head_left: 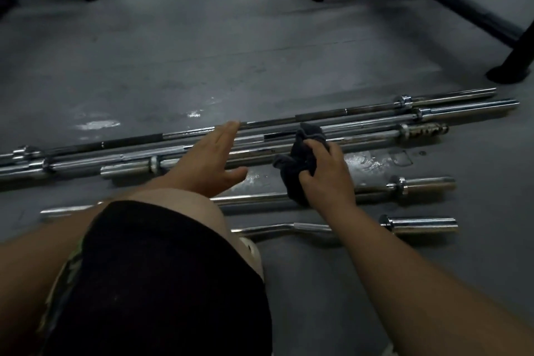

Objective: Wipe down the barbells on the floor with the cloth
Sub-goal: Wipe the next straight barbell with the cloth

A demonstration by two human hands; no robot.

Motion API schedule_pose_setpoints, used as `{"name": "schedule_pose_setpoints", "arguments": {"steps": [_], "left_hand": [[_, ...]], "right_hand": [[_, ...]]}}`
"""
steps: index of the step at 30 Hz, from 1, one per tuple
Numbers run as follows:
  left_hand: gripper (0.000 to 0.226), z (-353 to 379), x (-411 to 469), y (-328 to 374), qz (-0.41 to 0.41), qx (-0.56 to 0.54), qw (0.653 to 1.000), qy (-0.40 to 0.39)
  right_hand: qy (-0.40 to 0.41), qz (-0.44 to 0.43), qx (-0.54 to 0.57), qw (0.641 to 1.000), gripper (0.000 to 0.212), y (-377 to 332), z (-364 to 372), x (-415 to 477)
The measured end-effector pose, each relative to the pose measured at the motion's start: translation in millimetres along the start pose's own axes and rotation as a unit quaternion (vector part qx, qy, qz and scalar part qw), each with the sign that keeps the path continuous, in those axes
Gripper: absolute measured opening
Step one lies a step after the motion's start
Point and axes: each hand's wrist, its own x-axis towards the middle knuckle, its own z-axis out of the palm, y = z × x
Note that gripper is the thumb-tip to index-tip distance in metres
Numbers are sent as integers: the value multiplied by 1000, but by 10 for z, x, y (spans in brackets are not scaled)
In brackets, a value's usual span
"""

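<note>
**Bars Laid Out for a Wipe on Gym Floor**

Held the dark cloth (300, 159) bunched in the right hand (326, 173), fingers clamped round it, between the three long barbells (403, 102) farther off and the short straight bar (419, 183) nearer. Stretched the left hand (213, 159) flat above the long shafts, fingers straight and together, thumb apart. Touched nothing of the curl bar (419, 224), nearest of all. Probably best wiped by wrapping the cloth round one shaft, steadying it against rolling, and drawing end to end, collars included.
</note>
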Motion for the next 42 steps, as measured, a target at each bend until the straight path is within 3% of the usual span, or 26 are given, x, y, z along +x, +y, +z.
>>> {"name": "schedule_pose_setpoints", "arguments": {"steps": [16,24,28,30,33,35,37,40,42], "left_hand": [[97,-341,-596,-454,-56,90,994,-15],[91,458,-241,-1036,-85,13,993,-80],[85,998,-59,-1355,-112,-2,985,-135],[80,1286,-20,-1448,-109,0,980,-164],[78,1725,-2,-1606,-77,41,974,-211],[75,1980,-2,-1686,-53,88,972,-210],[68,2147,35,-1718,-48,92,980,-172],[48,2234,137,-1747,-39,110,987,-108],[38,2202,269,-1778,-37,118,982,-141]], "right_hand": [[-29,-36,-11,999,63,-121,18,-120],[-103,17,0,995,77,328,780,156],[-153,82,-145,974,78,878,1179,218],[-152,100,-185,966,74,1101,1290,245],[-126,123,-121,977,68,1117,1484,227],[-104,136,-137,976,78,923,1693,159],[-94,110,-152,978,81,613,1993,83],[-143,-33,-144,979,71,96,2518,43],[-182,-89,-136,970,67,-26,2636,158]]}}
